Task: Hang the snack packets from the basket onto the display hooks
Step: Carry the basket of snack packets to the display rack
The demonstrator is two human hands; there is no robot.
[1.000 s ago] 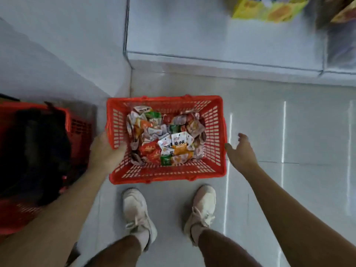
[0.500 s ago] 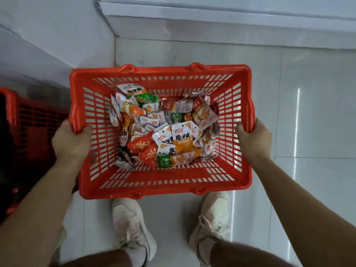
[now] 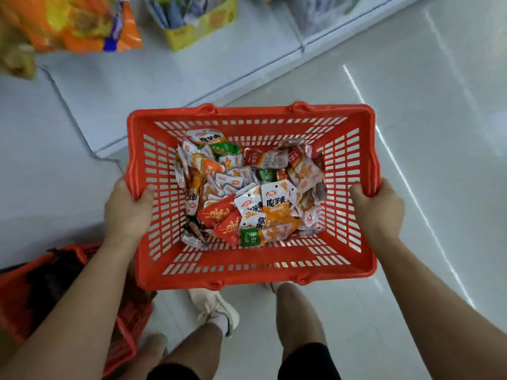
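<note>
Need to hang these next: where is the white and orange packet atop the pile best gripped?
Pinch the white top edge of the packet from above: it lies flat, face up on the pile in the basket, that edge uncovered. Free the right hand from the rim first.

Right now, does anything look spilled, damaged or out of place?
Nothing stands out. The left hand and right hand grip the red basket by its side rims; the snack packets lie in a loose heap inside, none over the rim or on the visible floor.
</note>
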